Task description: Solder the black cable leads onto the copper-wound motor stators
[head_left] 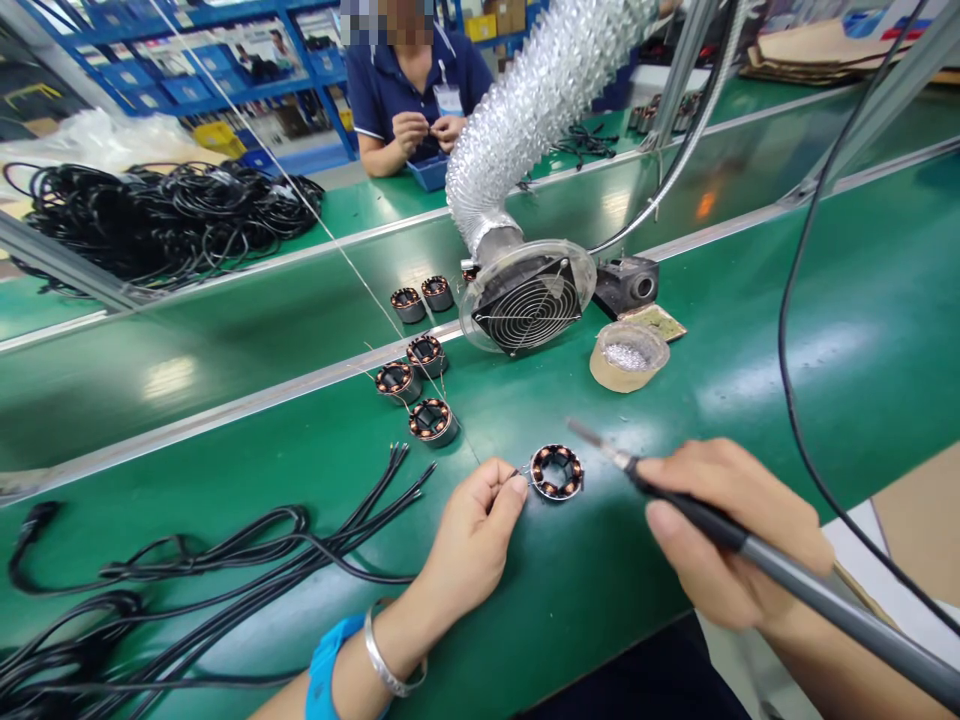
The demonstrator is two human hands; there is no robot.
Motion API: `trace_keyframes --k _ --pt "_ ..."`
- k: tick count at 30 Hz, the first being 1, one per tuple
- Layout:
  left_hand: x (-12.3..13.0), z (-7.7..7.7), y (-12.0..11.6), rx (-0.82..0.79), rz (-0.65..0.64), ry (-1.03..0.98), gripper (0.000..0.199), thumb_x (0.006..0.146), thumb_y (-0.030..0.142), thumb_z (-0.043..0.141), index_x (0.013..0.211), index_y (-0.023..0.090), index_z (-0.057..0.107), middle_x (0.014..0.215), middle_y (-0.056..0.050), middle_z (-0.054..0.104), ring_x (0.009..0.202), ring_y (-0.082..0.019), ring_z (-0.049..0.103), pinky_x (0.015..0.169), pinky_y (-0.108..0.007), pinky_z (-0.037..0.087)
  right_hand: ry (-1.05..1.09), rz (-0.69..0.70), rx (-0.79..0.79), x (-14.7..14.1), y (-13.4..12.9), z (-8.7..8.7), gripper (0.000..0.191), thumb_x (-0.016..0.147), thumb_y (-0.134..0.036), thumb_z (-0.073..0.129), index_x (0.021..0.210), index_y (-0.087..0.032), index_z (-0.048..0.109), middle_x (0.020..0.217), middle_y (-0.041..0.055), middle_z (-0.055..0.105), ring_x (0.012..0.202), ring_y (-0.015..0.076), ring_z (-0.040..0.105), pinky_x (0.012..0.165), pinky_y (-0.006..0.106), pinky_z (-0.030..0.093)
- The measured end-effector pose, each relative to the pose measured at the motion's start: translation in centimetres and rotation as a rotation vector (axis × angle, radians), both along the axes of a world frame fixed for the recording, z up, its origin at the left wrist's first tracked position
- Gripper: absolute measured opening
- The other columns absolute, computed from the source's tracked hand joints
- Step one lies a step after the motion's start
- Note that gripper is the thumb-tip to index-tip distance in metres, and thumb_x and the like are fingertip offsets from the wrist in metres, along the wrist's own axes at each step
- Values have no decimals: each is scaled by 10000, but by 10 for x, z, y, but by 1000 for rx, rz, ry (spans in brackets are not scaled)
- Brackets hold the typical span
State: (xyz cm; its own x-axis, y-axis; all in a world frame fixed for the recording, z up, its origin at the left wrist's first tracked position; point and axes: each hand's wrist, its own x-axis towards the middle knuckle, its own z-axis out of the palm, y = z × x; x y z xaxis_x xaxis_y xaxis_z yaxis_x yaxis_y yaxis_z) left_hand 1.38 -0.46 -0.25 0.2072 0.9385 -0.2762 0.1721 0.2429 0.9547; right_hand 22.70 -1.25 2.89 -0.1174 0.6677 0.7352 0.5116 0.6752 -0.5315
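My left hand [484,525] is closed in a pinch on thin wires at the left side of a motor stator [556,472]. The stator is a ring with copper windings and lies on the green bench. Whether those wires belong to the stator or to a black cable that passes behind my wrist, I cannot tell. In my right hand [727,520] is a soldering iron [697,515], its tip up and to the left, apart from the stator. Several more stators [433,423] stand to the upper left of my left hand.
Black power cables [225,560] cover the bench at left. A fume extractor hose [525,110] with a fan grille [534,308] hangs ahead. Behind the iron's tip stand a round tub [628,358] and a soldering iron holder [634,285]. A co-worker [416,90] works opposite.
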Motion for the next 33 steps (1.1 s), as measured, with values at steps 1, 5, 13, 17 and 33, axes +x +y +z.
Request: trace_keyframes --k 1,5,13,17,33 --pt "0 0 0 2 0 3 304 924 406 491 700 210 428 581 86 298 514 -99 225 491 -225 221 -15 -106 75 6 6 -7 306 803 -97 602 1075 -232 647 833 49 668 677 195 609 577 339 509" --pt "1 1 0 9 -5 8 299 925 385 486 692 212 414 583 84 297 524 -101 231 496 -228 223 -124 -440 115 36 32 -41 262 851 -205 643 1113 -213 646 946 72 678 854 250 635 776 409 522" --pt "0 -1 -1 -12 -11 -11 312 926 417 491 703 208 426 584 89 287 516 -96 214 487 -225 213 -61 -90 -155 20 32 -38 195 939 -149 543 1101 -225 619 778 -13 669 612 127 635 605 256 526" --pt "-1 -3 -1 -32 -3 -47 363 901 504 532 715 204 448 568 93 288 502 -92 207 474 -221 198 -141 281 -51 -14 38 -29 164 850 -147 587 1008 -189 585 799 27 655 662 159 568 613 292 493" --pt "-1 7 7 -59 27 -50 382 748 501 745 681 139 643 613 18 548 582 -103 407 557 -211 353 -153 509 81 -31 55 -43 257 808 -61 483 1013 -195 559 701 5 565 573 154 453 538 276 386"
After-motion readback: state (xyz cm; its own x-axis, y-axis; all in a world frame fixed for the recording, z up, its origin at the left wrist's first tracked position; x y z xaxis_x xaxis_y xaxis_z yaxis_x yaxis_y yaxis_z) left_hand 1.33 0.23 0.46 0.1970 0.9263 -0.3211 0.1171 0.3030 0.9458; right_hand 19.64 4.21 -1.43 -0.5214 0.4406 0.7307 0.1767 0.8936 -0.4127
